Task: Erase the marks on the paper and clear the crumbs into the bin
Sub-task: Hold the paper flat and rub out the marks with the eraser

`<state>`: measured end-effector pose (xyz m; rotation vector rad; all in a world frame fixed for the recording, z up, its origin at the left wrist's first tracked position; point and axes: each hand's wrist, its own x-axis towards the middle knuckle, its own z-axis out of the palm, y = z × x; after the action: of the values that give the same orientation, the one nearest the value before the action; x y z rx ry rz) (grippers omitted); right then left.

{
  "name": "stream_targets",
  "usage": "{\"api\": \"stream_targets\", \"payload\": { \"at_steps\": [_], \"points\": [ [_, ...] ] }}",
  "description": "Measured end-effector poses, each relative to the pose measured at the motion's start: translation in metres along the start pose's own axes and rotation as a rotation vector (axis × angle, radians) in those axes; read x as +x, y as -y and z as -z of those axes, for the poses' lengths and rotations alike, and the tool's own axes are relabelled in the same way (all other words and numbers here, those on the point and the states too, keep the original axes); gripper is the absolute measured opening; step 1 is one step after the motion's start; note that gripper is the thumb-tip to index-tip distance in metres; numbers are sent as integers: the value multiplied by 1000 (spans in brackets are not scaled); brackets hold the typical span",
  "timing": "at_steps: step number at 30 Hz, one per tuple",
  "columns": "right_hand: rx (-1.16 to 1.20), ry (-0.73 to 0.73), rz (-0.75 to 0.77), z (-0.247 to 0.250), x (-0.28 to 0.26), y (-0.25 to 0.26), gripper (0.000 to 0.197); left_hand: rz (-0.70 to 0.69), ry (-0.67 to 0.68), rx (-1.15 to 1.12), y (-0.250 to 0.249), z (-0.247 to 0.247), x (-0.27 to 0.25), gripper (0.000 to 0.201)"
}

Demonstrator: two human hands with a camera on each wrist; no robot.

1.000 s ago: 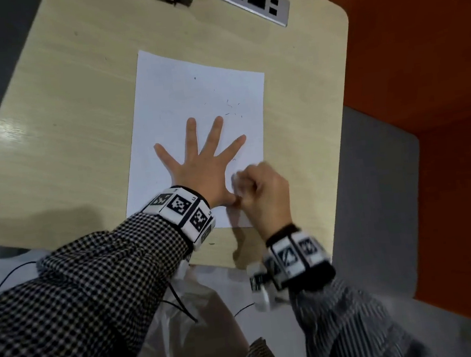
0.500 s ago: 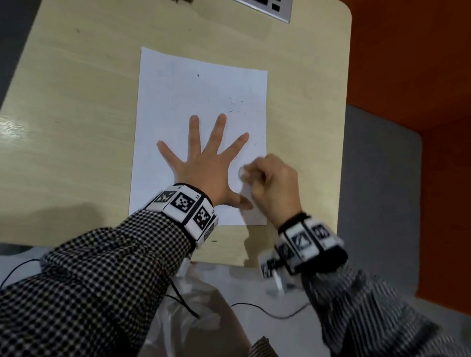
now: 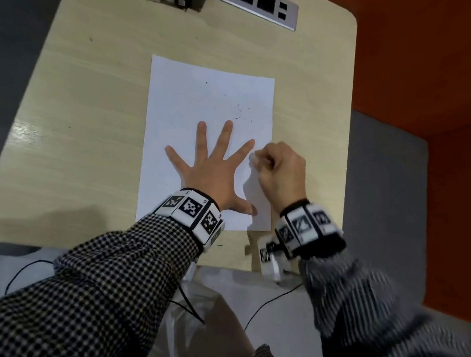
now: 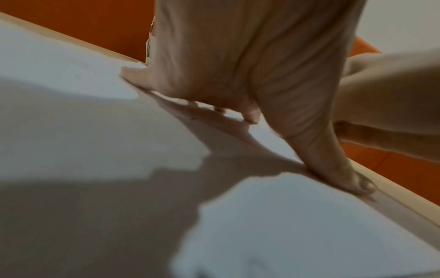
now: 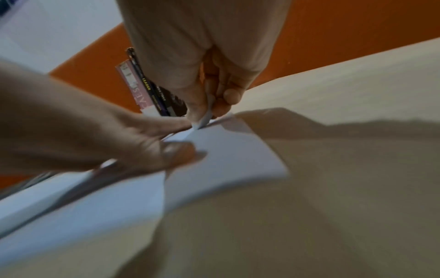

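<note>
Low in the frame, the right hand point(image 3: 281, 170) pinches a small white eraser point(image 5: 204, 117), its tip on the paper point(image 3: 205, 100) at the sheet's right edge. Beside it, the left hand point(image 3: 212, 166) is spread flat, fingers splayed, pinning the sheet to the surface point(image 3: 77, 122). Thin and light, that paper would likely slide or crease unless held close to the rubbing. Farther up, crumbs point(image 3: 240, 111) lie scattered toward the upper right.

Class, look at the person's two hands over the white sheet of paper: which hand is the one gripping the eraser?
The right hand, curled round the small white eraser. The left hand lies flat, fingers spread, on the white paper sheet.
</note>
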<state>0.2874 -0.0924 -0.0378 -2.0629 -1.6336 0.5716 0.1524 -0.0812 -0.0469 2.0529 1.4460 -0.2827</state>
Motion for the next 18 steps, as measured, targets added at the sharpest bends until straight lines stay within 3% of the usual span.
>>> {"api": "stream_targets", "payload": {
  "at_steps": [4,8,13,18],
  "points": [
    [3,44,66,1,-53,2,20,7,9,2,0,1,0,120],
    [30,69,-1,4,-9,3,7,-19,10,-5,1,1,0,128],
    [130,91,13,21,7,25,8,-30,-26,-112,-2,20,-12,134],
    [248,102,72,2,34,62,5,31,-75,-211,51,59,-15,121]
  ]
}}
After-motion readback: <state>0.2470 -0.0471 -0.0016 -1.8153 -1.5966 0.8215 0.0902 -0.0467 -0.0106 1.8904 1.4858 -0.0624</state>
